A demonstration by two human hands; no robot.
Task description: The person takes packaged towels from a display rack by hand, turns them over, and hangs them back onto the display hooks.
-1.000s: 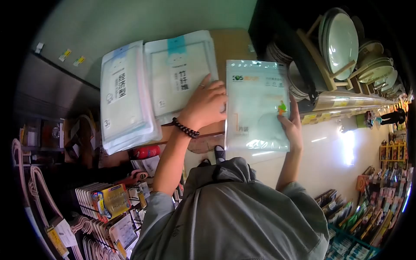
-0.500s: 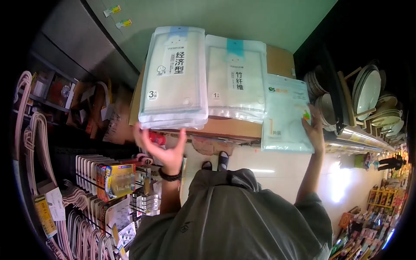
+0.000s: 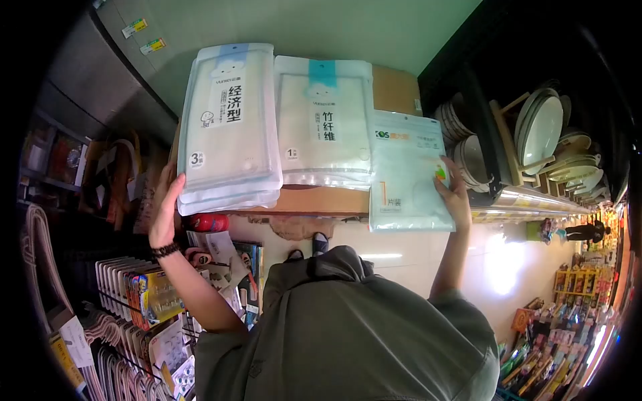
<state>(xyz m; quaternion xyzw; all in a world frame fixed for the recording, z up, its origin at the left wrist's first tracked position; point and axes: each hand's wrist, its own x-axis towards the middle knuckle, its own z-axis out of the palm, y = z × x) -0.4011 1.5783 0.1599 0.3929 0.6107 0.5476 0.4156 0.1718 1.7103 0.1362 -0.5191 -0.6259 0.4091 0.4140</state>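
Three kinds of flat plastic packets with Chinese print lie side by side on a cardboard box (image 3: pixel 321 200). On the left is a stack of white packets (image 3: pixel 227 134) marked 3. My left hand (image 3: pixel 166 210) rests along this stack's left edge, thumb at its front, fingers stretched out and partly hidden. In the middle lies a pile of white packets with a blue-green tab (image 3: pixel 324 144). At the right, a pale green packet (image 3: pixel 408 180) hangs over the box's near edge, its right side gripped by my right hand (image 3: pixel 455 197), with the thumb on its face.
Bowls and plates (image 3: pixel 540 137) stand in a rack on the right. Hanging goods (image 3: pixel 157 294) fill the lower left, and a red object (image 3: pixel 208 222) sits below the stack. Farther right are stocked shelves (image 3: pixel 555 321) and a distant person (image 3: pixel 585 231).
My left hand has moved from below the white stack to its left edge. The view has shifted, so the packets appear farther left. My right hand stays on the pale green packet.
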